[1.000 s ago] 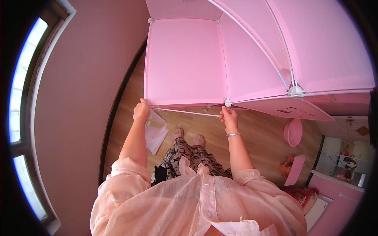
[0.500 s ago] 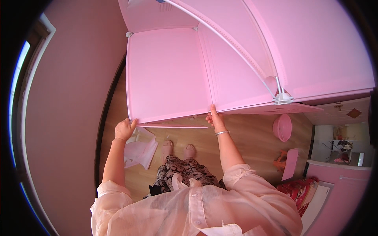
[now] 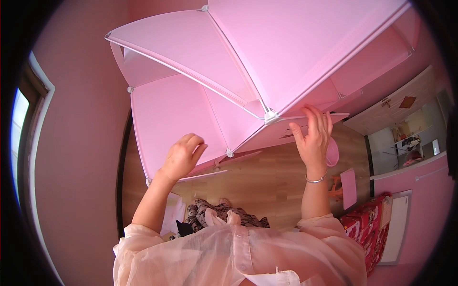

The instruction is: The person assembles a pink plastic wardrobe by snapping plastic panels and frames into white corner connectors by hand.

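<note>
A pink panel cabinet (image 3: 176,112) with white rod edges and white corner connectors stands before me, its lower compartment facing up toward me. My left hand (image 3: 183,155) hovers over that compartment's front, fingers loosely curled, thumb apart, nothing in it. Between my hands sit one connector (image 3: 230,152) at the lower divider and a larger connector (image 3: 271,116) higher up, where several rods meet. My right hand (image 3: 315,136), with a silver bangle at the wrist, has its fingers spread beside the edge of a pink door panel (image 3: 281,132); whether they touch it I cannot tell.
A wall (image 3: 86,119) rises close on the left. On the wooden floor (image 3: 267,181) are a pink basin (image 3: 332,152), an orange item (image 3: 335,187), a pink panel (image 3: 348,189) and white sheeting (image 3: 172,214). Red patterned fabric (image 3: 367,226) lies at the right.
Both hands have let go of the cabinet's lower front edge. My right hand has moved up and right, my left slightly right. The cabinet now appears lower and further left in view.
</note>
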### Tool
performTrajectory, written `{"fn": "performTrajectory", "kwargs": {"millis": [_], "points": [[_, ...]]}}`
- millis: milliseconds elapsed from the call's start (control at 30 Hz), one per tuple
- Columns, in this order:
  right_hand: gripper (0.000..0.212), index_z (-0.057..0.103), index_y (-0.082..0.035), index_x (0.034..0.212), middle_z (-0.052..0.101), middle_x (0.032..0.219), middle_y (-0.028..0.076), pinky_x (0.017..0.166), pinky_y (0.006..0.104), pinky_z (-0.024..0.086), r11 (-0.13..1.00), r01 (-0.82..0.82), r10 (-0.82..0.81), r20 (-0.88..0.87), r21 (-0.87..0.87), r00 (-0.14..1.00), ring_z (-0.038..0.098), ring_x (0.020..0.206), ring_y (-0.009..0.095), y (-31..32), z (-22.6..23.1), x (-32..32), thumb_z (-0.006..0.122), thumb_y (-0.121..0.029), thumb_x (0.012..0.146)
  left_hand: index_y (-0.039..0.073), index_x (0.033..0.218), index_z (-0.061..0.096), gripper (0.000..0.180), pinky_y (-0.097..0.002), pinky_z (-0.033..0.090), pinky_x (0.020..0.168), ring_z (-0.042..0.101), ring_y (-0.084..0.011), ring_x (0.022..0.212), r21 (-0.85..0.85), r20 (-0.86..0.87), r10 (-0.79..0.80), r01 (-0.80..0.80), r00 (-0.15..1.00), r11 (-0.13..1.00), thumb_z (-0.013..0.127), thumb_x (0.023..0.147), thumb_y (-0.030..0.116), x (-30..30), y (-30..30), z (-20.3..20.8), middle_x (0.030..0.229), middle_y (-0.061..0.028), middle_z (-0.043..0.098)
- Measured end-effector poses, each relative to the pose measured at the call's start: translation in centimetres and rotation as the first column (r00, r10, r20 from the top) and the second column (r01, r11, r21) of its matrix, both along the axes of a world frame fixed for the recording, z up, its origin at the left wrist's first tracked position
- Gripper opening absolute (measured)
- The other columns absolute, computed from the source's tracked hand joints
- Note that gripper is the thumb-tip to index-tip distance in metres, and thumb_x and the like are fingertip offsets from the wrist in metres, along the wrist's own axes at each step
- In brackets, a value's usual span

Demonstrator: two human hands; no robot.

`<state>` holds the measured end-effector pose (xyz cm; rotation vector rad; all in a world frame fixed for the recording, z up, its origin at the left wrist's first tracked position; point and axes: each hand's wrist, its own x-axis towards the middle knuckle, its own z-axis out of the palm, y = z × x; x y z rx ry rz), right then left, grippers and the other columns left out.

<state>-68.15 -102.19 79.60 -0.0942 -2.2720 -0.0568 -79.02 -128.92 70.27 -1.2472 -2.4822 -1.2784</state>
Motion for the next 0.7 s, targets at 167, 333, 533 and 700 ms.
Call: {"fn": "performTrajectory", "kwargs": {"millis": [167, 333, 533, 700], "points": [[0.029, 0.055, -0.007, 0.088, 0.053, 0.086, 0.006, 0.079, 0.0379, 0.035, 0.983, -0.096, 0.065, 0.194, 0.156, 0.979, 0.048, 0.082, 0.024, -0.7, 2.4, 0.6, 0.061, -0.029, 0.072, 0.003, 0.083, 0.051, 0.018, -0.0357, 0.042, 0.067, 0.052, -0.0278, 0.08, 0.355, -0.54, 0.105, 0.113, 0.835, 0.928, 0.062, 0.069, 0.004, 0.7, 5.5, 6.3, 0.086, -0.0105, 0.053], [0.021, 0.054, -0.007, 0.081, 0.053, 0.078, 0.005, 0.069, 0.0361, 0.038, 0.999, -0.036, 0.028, 0.276, 0.025, 0.961, 0.049, 0.078, 0.024, -0.8, 2.1, 1.7, 0.06, -0.025, 0.074, 0.004, 0.084, 0.052, 0.022, -0.0362, 0.04, 0.07, 0.05, -0.0267, 0.082, 0.309, -0.569, 0.027, 0.183, 0.822, 0.933, 0.064, 0.067, 0.006, -1.4, 6.9, 7.6, 0.087, -0.0088, 0.052], [0.016, 0.051, -0.006, 0.08, 0.055, 0.07, 0.008, 0.053, 0.0361, 0.042, 0.994, 0.063, -0.032, 0.314, -0.089, 0.949, 0.054, 0.066, 0.025, -4.4, 1.1, 4.2, 0.056, -0.02, 0.078, 0.007, 0.08, 0.056, 0.017, -0.0339, 0.039, 0.068, 0.049, -0.0219, 0.079, 0.332, -0.565, 0.025, 0.199, 0.825, 0.922, 0.064, 0.065, 0.006, -1.8, 7.7, 7.3, 0.084, -0.0047, 0.052], [0.018, 0.048, -0.005, 0.075, 0.057, 0.067, 0.01, 0.048, 0.0378, 0.041, 0.97, 0.221, -0.157, 0.434, -0.1, 0.887, 0.056, 0.058, 0.028, -5.5, 1.1, 4.9, 0.054, -0.022, 0.08, 0.007, 0.078, 0.055, 0.016, -0.0344, 0.038, 0.071, 0.048, -0.022, 0.082, 0.35, -0.573, 0.066, 0.171, 0.817, 0.921, 0.064, 0.065, 0.009, -1.8, 7.6, 6.9, 0.085, -0.0041, 0.052]]}}
